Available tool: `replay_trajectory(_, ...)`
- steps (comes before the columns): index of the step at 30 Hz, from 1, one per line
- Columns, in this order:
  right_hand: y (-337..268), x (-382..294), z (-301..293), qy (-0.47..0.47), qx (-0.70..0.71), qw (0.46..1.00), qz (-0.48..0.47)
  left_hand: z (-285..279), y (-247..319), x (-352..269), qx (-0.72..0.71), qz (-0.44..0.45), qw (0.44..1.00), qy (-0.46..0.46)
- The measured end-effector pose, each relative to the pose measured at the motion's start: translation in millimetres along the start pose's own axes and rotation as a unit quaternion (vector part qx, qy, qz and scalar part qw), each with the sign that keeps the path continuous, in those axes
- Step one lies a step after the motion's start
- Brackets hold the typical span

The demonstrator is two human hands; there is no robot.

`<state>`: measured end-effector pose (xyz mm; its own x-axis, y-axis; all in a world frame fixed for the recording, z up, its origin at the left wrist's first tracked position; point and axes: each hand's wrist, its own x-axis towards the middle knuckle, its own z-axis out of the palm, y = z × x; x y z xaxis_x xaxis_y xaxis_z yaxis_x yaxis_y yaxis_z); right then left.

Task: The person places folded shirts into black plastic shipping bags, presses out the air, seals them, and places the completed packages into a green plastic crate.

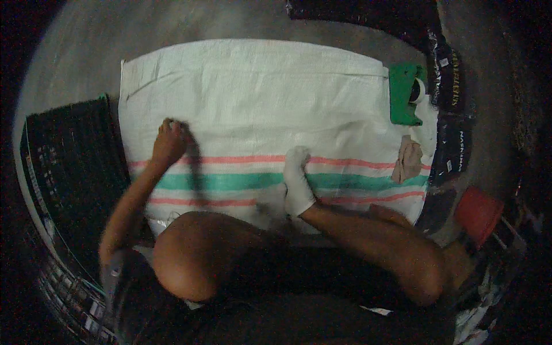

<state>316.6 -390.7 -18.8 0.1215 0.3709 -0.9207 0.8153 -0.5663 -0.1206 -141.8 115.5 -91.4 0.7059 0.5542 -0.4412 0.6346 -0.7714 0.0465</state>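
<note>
A white woven plastic sack [258,99] with red and green stripes lies flat before me. Over its left part, my left hand [171,140] is curled, with a dark shadow beside it. A small pale spot shows at its fingers, but whether they grip anything is too blurred to tell. My foot in a white sock [297,181] rests on the striped part, and my bent legs cover the sack's near edge. Just past my shin, what seems to be my right hand [388,214] shows only in part; its fingers are hidden.
A dark plastic crate [73,159] stands at the left. On the right lie a green plastic piece [401,95], a white ring [421,91] and a brown cloth [407,160]. Black packages [450,142] with lettering line that side, near a red object [478,211].
</note>
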Motion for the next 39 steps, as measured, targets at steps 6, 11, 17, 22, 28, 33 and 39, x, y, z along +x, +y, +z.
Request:
replay_trajectory(6, -122.4, 45.5, -193.2, 0.239, -0.168, 0.951, -0.099, -128.8, 71.6, 58.8, 0.042, 0.079, 0.996, -0.022)
replay_trajectory(11, -227.9, 14.9, -227.8, 0.575, 0.024, 0.795, -0.191, -241.2, 177.3, 55.1, 0.020, 0.174, 0.969, 0.177)
replay_trajectory(17, -268.1, -92.1, -164.9, 0.572, 0.120, 0.786, -0.201, -244.2, 242.6, -17.2, -0.031, 0.244, 0.945, 0.217)
replay_trajectory(22, -226.9, -128.8, -97.8, 0.594, 0.120, 0.755, -0.250, -224.6, 298.5, -106.5, -0.163, 0.196, 0.952, 0.171)
replay_trajectory(28, -185.5, -78.9, -24.1, 0.592, 0.312, 0.698, -0.256, -129.4, 303.7, -88.5, -0.394, 0.199, 0.890, 0.115)
replay_trajectory(33, -201.5, -11.6, 9.5, 0.597, 0.375, 0.673, -0.221, -23.8, 247.2, -53.9, -0.473, 0.106, 0.869, 0.098)
replay_trajectory(39, -193.9, -0.2, 13.4, 0.567, 0.369, 0.714, -0.178, -21.1, 250.6, -27.9, -0.505, 0.137, 0.847, 0.095)
